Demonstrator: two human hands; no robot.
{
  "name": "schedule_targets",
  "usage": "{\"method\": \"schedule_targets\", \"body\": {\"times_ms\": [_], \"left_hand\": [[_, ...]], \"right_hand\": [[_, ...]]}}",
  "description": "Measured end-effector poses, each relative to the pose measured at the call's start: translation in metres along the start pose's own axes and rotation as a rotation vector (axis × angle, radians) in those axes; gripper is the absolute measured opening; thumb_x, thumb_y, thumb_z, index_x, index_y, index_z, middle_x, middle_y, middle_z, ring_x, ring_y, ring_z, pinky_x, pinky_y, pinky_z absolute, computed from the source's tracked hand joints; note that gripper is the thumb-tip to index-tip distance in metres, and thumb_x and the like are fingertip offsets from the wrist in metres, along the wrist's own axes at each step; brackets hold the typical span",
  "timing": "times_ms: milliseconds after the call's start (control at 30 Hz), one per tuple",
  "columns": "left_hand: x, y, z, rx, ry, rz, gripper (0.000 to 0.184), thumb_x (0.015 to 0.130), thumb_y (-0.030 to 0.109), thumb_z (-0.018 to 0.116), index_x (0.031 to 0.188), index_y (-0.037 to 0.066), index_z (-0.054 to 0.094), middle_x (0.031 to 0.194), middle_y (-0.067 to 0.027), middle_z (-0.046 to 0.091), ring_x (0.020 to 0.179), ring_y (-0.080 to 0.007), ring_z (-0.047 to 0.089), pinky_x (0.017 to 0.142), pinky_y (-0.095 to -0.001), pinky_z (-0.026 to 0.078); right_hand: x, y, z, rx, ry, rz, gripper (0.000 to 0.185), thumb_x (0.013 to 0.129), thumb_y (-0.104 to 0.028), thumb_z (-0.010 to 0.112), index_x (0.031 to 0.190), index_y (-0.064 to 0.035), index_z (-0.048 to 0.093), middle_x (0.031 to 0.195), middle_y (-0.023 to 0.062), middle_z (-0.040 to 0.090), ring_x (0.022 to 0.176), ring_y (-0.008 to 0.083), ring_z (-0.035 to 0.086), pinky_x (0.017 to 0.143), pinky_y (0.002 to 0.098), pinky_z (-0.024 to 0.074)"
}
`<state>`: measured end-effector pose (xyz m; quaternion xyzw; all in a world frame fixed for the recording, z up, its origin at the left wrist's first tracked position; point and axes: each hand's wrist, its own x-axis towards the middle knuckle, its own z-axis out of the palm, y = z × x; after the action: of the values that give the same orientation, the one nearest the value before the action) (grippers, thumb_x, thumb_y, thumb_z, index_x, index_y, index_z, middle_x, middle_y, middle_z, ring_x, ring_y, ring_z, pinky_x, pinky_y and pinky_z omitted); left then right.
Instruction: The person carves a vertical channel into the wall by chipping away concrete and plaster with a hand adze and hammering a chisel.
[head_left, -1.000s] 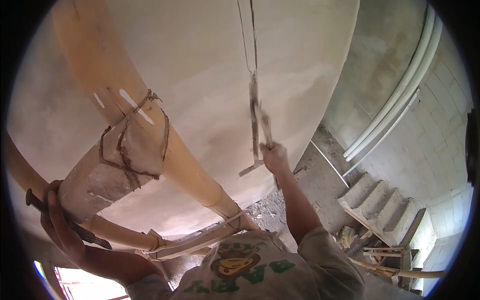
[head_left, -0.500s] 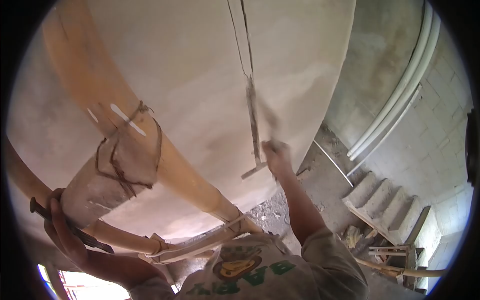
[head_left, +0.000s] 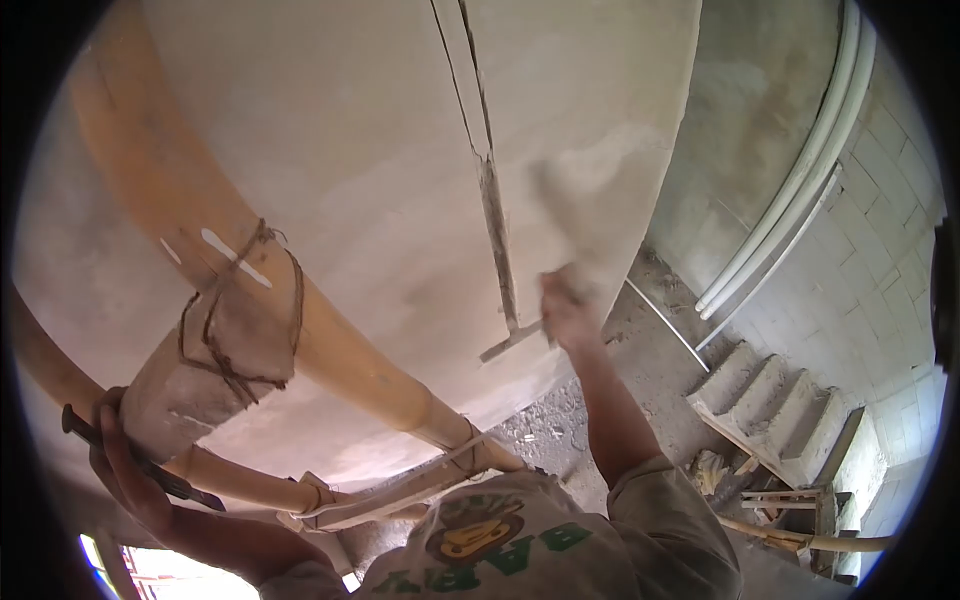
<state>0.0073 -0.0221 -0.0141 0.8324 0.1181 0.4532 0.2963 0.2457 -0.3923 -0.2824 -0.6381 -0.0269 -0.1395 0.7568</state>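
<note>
My left hand (head_left: 135, 475), at the lower left, is closed around a dark metal chisel (head_left: 185, 486) and rests against the end of a mortar-stained wooden block (head_left: 165, 410). My right hand (head_left: 570, 310) is raised in front of the pale plastered wall (head_left: 380, 200), its fingers wrapped round a tool (head_left: 563, 205) smeared by motion; its kind cannot be made out. Just left of that hand, a narrow groove (head_left: 497, 240) is cut in the plaster, ending in a short crosswise slot (head_left: 505, 345). Two thin cracks run up from the groove.
A thick yellowish pole (head_left: 340, 345) crosses in front of the wall, tied to the block with rusty wire (head_left: 215, 345). White pipes (head_left: 790, 215) run along the right-hand wall. Below are concrete steps (head_left: 765, 410), rubble (head_left: 550, 430) and a wooden frame (head_left: 790, 502).
My right hand has shifted slightly right and up, and the blurred tool has swung away from the groove. My left hand keeps its hold on the chisel. The view has shifted a little.
</note>
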Motion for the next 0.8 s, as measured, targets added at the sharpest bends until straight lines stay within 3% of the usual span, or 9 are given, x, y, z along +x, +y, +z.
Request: {"method": "schedule_targets", "body": {"times_ms": [67, 167, 300, 400, 433, 633, 733, 800], "left_hand": [[0.002, 0.005, 0.002, 0.021, 0.000, -0.019, 0.043, 0.097, 0.035, 0.039, 0.099, -0.003, 0.059, 0.090, -0.0087, 0.056, 0.089, -0.0185, 0.051, 0.087, -0.0307, 0.036], [0.002, -0.002, -0.004, 0.008, -0.005, -0.030, 0.043, 0.097, 0.036, 0.039, 0.100, -0.003, 0.060, 0.091, -0.0083, 0.056, 0.090, -0.0186, 0.051, 0.088, -0.0314, 0.037], [0.002, 0.003, 0.000, 0.011, 0.012, -0.081, 0.044, 0.097, 0.037, 0.039, 0.100, -0.002, 0.059, 0.091, -0.0079, 0.056, 0.091, -0.0186, 0.051, 0.087, -0.0314, 0.037], [0.004, 0.002, 0.001, 0.009, 0.030, -0.093, 0.044, 0.097, 0.037, 0.039, 0.098, -0.002, 0.059, 0.090, -0.0077, 0.056, 0.091, -0.0183, 0.051, 0.087, -0.0309, 0.037], [0.005, 0.001, 0.000, 0.005, 0.029, -0.095, 0.044, 0.097, 0.037, 0.039, 0.098, -0.002, 0.059, 0.090, -0.0077, 0.055, 0.090, -0.0182, 0.051, 0.087, -0.0307, 0.037], [0.004, 0.005, -0.002, 0.004, -0.031, -0.059, 0.044, 0.097, 0.037, 0.039, 0.096, -0.002, 0.058, 0.090, -0.0076, 0.055, 0.089, -0.0180, 0.050, 0.086, -0.0302, 0.037], [0.004, 0.007, 0.001, -0.024, -0.009, -0.047, 0.044, 0.097, 0.037, 0.039, 0.096, -0.002, 0.058, 0.090, -0.0072, 0.055, 0.089, -0.0180, 0.050, 0.086, -0.0300, 0.037], [0.003, 0.009, 0.001, -0.019, -0.029, -0.022, 0.043, 0.097, 0.037, 0.040, 0.096, -0.002, 0.058, 0.090, -0.0071, 0.055, 0.089, -0.0180, 0.050, 0.086, -0.0298, 0.037]], "right_hand": [[0.003, 0.011, 0.000, -0.481, -0.205, 0.400, 0.025, 0.085, -0.019, 0.066, 0.069, -0.0008, 0.062, 0.055, 0.0030, 0.053, 0.046, 0.0123, 0.051, 0.045, 0.0276, 0.0435], [-0.004, 0.023, -0.026, -0.370, -0.161, 0.540, 0.030, 0.083, -0.025, 0.070, 0.068, -0.0002, 0.062, 0.053, 0.0035, 0.054, 0.043, 0.0126, 0.051, 0.042, 0.0295, 0.0431], [-0.020, -0.034, -0.032, -0.282, -0.100, 0.340, 0.028, 0.083, -0.024, 0.070, 0.074, 0.0004, 0.063, 0.055, 0.0016, 0.054, 0.048, 0.0095, 0.051, 0.046, 0.0265, 0.0426], [-0.012, -0.016, -0.036, -0.254, 0.049, 0.018, 0.027, 0.084, -0.026, 0.070, 0.079, 0.0001, 0.062, 0.057, -0.0004, 0.053, 0.051, 0.0072, 0.051, 0.048, 0.0246, 0.0418], [-0.014, -0.031, -0.037, -0.368, 0.084, 0.027, 0.025, 0.088, -0.023, 0.067, 0.081, 0.0000, 0.060, 0.061, -0.0006, 0.053, 0.053, 0.0066, 0.049, 0.049, 0.0241, 0.0417], [-0.011, -0.085, -0.031, 0.019, 0.212, -0.496, 0.018, 0.094, -0.017, 0.059, 0.089, -0.0003, 0.054, 0.063, 0.0008, 0.054, 0.054, 0.0092, 0.051, 0.049, 0.0245, 0.0431], [-0.007, -0.069, -0.027, -0.056, 0.272, -0.577, 0.020, 0.093, -0.018, 0.059, 0.089, 0.0004, 0.054, 0.064, 0.0070, 0.058, 0.058, 0.0142, 0.058, 0.051, 0.0294, 0.0466], [0.005, -0.035, -0.007, -0.432, 0.142, -0.300, 0.022, 0.092, -0.019, 0.060, 0.087, 0.0022, 0.056, 0.067, 0.0128, 0.061, 0.063, 0.0171, 0.062, 0.055, 0.0320, 0.0483]]}}
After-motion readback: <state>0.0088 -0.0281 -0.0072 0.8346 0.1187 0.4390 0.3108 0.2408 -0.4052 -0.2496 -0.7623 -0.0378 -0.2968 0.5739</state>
